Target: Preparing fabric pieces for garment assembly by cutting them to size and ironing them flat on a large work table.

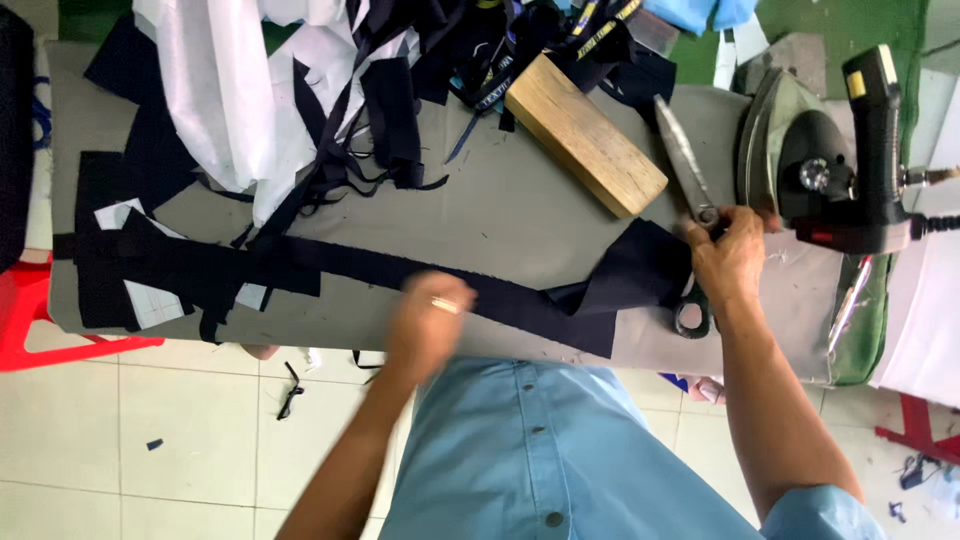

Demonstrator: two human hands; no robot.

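Observation:
A long strip of dark navy fabric (520, 300) lies across the grey padded board (520, 200). My left hand (430, 320), blurred by motion and wearing a ring, presses on the strip near its middle. My right hand (728, 255) grips large metal scissors (685, 165) by the black handles, blades pointing away, at the strip's wider right end.
A wooden block (585, 135) lies beyond the strip. An upright iron (825, 165) stands at the right. Heaps of white and navy fabric pieces (270, 90) cover the far left. A red stool (40, 320) stands at the left; scraps lie on the tiled floor (200, 440).

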